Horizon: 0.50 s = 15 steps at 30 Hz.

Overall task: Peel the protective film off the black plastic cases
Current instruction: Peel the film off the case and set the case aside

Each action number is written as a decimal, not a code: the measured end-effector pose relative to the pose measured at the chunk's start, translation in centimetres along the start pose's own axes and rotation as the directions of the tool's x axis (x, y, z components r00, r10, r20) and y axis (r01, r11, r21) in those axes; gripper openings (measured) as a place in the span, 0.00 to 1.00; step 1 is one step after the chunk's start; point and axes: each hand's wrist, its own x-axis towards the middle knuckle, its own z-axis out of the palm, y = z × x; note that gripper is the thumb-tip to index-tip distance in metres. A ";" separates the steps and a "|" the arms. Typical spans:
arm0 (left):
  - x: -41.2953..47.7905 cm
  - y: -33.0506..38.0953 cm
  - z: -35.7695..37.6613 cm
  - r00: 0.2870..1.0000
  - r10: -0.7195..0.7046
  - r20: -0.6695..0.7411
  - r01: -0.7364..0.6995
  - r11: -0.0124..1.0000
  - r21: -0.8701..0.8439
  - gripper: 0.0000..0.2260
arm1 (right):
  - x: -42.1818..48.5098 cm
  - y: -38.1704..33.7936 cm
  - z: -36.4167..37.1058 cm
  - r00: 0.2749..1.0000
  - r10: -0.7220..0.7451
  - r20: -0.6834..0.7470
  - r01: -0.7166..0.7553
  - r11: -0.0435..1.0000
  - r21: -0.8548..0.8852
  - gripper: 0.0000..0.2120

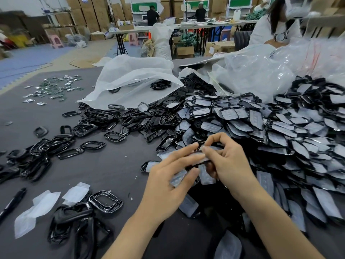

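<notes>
both hands are up over the bench (115, 165), meeting right in the middle of the view. the left hand (164, 184) holds a black plastic case (196, 165), thumb below and long fingers laid over the top. the right hand (229, 161) has thumb and forefinger curled in, pinching what looks like a corner of the protective film (186, 157) at the case's far edge. it's blurred there, so how much film is up i can't tell. the case sits dead between the two hands, long axis running across from one palm to the other, so the pull, i'd judge, goes toward the right hand's side while the left braces. the heap of filmed cases (280, 131) lies just beyond and right of the right hand, nearer that one. bare frames (74, 214) and shed film scraps (37, 208) lie left of the left hand.
</notes>
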 end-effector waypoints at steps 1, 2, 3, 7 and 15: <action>0.0 0.1 0.3 0.999 0.034 -0.015 -0.034 0.999 0.010 0.11 | 0.1 -0.1 -0.2 1.000 0.024 -0.013 -0.024 0.999 0.022 0.07; 0.0 0.0 0.5 0.998 0.058 -0.035 -0.058 0.998 0.020 0.11 | 0.2 -0.1 -0.4 0.999 0.045 -0.018 -0.044 0.998 0.040 0.07; 0.0 0.1 0.7 0.996 0.076 -0.054 -0.074 0.997 0.035 0.11 | 0.2 -0.1 -0.4 0.998 0.063 -0.018 -0.062 0.997 0.052 0.06; 0.0 -0.1 0.7 0.987 0.109 -0.117 -0.100 0.992 0.079 0.11 | 0.0 -0.1 -0.3 0.996 0.092 0.013 -0.093 0.992 0.087 0.06; 0.7 0.7 0.0 0.860 -0.499 -0.108 0.334 0.710 -0.620 0.09 | -0.2 -0.6 0.0 0.976 -0.096 0.194 0.062 0.982 0.176 0.06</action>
